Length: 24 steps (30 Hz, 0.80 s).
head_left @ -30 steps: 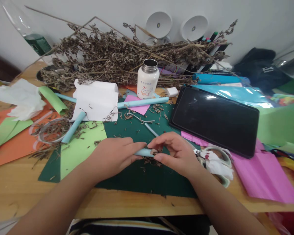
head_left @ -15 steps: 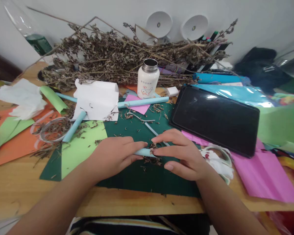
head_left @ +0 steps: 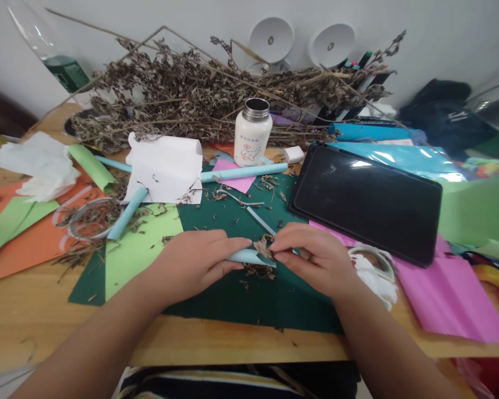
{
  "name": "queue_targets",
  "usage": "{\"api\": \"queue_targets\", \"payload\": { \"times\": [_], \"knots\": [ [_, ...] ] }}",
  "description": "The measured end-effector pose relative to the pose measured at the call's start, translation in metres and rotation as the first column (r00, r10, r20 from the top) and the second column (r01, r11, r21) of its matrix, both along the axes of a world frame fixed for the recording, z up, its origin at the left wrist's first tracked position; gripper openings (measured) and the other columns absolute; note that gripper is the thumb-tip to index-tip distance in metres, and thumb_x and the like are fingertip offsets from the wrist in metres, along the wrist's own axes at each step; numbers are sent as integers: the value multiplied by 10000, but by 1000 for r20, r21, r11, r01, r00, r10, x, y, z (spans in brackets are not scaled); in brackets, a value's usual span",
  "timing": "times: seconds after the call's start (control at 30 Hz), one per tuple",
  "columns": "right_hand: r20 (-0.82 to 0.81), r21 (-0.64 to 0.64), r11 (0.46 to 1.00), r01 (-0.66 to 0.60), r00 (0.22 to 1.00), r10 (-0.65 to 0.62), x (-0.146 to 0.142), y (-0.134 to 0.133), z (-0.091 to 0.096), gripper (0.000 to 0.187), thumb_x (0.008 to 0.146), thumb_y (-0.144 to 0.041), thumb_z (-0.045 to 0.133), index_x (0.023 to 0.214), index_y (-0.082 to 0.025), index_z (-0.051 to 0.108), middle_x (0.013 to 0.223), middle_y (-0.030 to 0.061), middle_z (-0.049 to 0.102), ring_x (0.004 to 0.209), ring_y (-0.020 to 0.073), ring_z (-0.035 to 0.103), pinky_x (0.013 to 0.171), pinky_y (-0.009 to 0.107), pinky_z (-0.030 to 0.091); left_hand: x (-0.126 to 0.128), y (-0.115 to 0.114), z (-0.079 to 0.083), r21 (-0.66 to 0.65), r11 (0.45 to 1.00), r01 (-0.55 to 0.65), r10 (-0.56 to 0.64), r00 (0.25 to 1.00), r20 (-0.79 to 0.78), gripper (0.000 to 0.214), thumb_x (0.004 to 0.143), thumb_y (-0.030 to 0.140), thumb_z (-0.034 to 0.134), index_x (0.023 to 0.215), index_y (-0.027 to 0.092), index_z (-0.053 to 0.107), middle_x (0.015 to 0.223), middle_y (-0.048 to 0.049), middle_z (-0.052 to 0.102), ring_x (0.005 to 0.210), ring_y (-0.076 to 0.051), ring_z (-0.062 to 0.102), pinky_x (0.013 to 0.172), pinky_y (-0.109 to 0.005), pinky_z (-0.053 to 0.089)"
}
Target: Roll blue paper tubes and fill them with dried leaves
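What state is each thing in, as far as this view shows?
Left hand: closed on the blue paper tube
Right hand: pinching dried leaf at the tube's end
Blue paper tube: rolled, right end open
White bottle: upright, uncapped
Tablet: screen dark
Scissors: blades hidden, open or shut unclear
White tissue: crumpled
White paper: partly curled
Lamps: seemingly unlit

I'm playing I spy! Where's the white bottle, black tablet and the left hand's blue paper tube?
White bottle [head_left: 253, 134], head view: front of its body.
Black tablet [head_left: 368, 205], head view: middle of its screen.
Blue paper tube [head_left: 244, 255], head view: its uncovered side.
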State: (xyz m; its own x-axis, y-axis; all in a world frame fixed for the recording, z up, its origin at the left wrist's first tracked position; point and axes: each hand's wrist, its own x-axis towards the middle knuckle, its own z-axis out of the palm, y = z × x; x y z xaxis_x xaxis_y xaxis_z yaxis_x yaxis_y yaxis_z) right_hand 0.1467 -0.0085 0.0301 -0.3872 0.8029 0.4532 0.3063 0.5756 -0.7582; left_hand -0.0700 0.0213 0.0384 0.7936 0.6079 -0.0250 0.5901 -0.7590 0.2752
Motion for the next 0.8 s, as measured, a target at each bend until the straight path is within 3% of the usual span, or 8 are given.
{"api": "queue_targets", "payload": {
  "times": [0.2, 0.3, 0.43, 0.6, 0.8],
  "knots": [
    [5, -21, 1000, 9, 1000, -9, -3, -1, 0, 94, 734, -106, 541, 778, -188, 553, 706, 5, 579, 692, 98, 538, 616, 231, 449, 2, -1, -1, 28, 1000, 6, -6, 1000, 3, 326, 856, 384, 286, 1122, 275, 438, 770, -2, 574, 667, -148, 554, 535, -226, 350],
    [100, 28, 997, -77, 992, 74, -1, 0, 3, 74, 753, -145, 522, 794, -169, 579, 784, 38, 572, 763, 114, 529, 687, 261, 443, 1, 0, -2, 58, 998, 21, -21, 1000, 5, 314, 855, 368, 300, 1111, 261, 446, 762, -1, 573, 658, -146, 550, 527, -226, 343],
    [253, 49, 983, -177, 954, 159, 5, 2, 6, 195, 757, -107, 469, 897, -163, 593, 895, 68, 549, 813, 125, 507, 724, 284, 431, -2, 2, -2, 119, 993, 27, -28, 1000, 1, 297, 854, 357, 309, 1090, 256, 458, 751, 1, 571, 646, -146, 542, 516, -228, 329],
    [320, 75, 983, -165, 938, 133, 5, 2, 4, 281, 736, -6, 419, 861, -187, 594, 860, 48, 548, 799, 104, 510, 673, 229, 436, -2, 3, -1, 144, 985, 92, -87, 995, -44, 285, 848, 355, 325, 1086, 261, 451, 717, 8, 560, 598, -142, 529, 486, -228, 298],
    [303, 123, 986, -109, 950, 68, 0, -1, 4, 103, 756, -108, 493, 805, -180, 547, 752, 11, 610, 713, 90, 540, 654, 210, 436, 1, 1, 0, 116, 985, 127, -121, 991, -53, 285, 854, 387, 297, 1047, 263, 466, 708, 14, 557, 615, -139, 531, 486, -230, 288]
  ]
}}
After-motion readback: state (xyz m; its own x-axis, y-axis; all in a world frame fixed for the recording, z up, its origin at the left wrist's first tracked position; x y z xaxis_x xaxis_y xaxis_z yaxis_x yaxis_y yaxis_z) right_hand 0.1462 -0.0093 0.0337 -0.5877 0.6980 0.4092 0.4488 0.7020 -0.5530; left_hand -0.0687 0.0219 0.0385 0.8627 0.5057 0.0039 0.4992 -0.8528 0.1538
